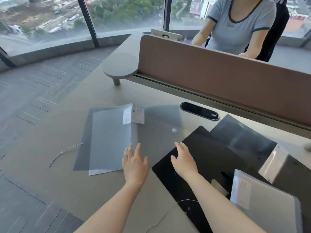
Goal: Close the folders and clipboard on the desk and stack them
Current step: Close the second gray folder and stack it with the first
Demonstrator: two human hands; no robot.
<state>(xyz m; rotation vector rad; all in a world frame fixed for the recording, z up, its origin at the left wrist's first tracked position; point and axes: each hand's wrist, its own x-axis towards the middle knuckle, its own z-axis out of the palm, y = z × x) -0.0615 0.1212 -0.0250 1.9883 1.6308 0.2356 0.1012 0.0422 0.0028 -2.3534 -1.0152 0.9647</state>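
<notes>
A grey translucent folder [107, 140] lies open on the desk [50, 174], its clear inner leaf standing up along the spine with a "20" label at the top. My left hand [134, 163] hovers over its lower right corner, fingers spread, holding nothing. A black clipboard [207, 165] lies angled to the right, and my right hand [182, 163] rests flat on its upper left edge. Behind it lies another open dark folder [242, 137]. A third grey folder [262, 204] with a "20" label sits at the lower right.
A brown partition [218, 73] runs across the back of the desk, with a person in a grey shirt [239, 24] seated behind it. A black cable port [199, 111] sits below the partition. A round side shelf [120, 66] juts out left. A thin wire [64, 153] lies near the desk's left edge.
</notes>
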